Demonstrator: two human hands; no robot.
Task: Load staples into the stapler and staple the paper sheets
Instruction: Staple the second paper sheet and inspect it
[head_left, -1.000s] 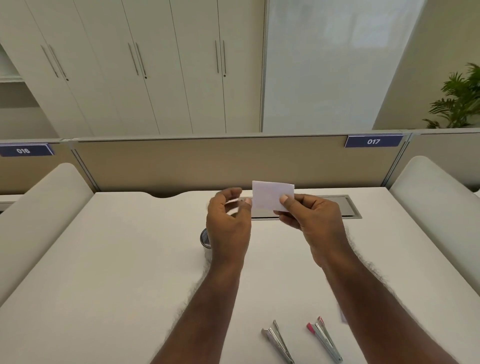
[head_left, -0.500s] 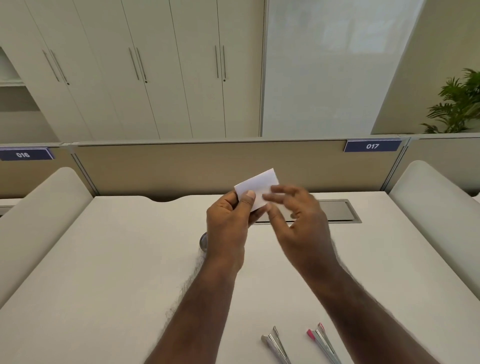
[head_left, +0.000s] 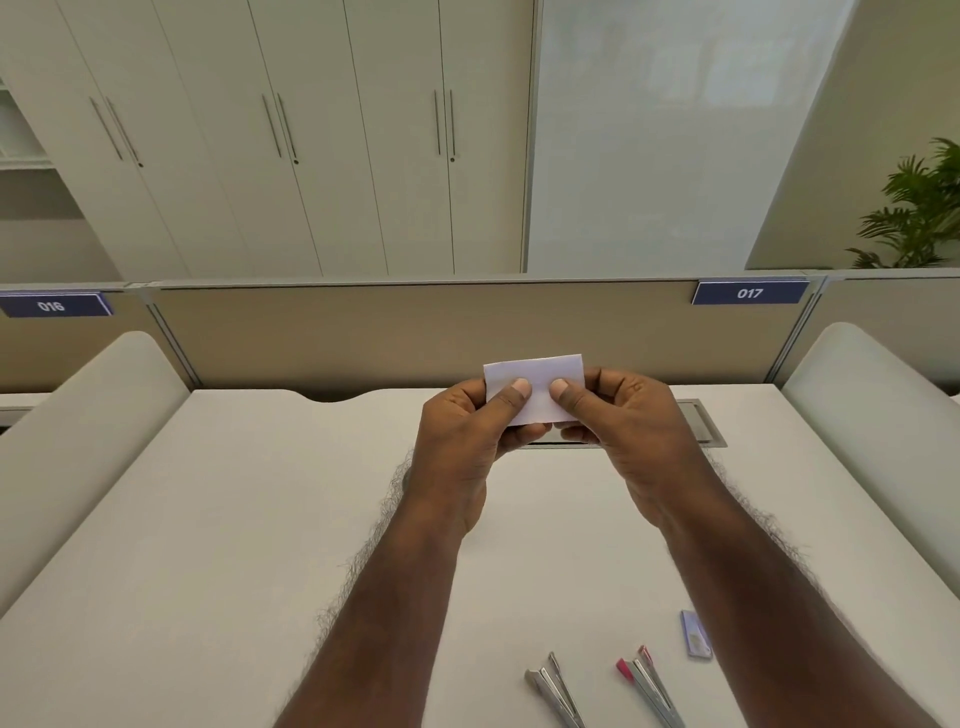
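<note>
Both hands, left hand (head_left: 470, 441) and right hand (head_left: 631, 431), pinched the white paper sheets (head_left: 535, 382) mid-frame; two staplers (head_left: 553, 691) lay lower right.

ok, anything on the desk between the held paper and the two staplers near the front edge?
Nothing visible. Both hands hold the paper above the desk. The silver stapler and pink-tipped stapler lie beyond bare desktop; the small box sits to their right.
</note>
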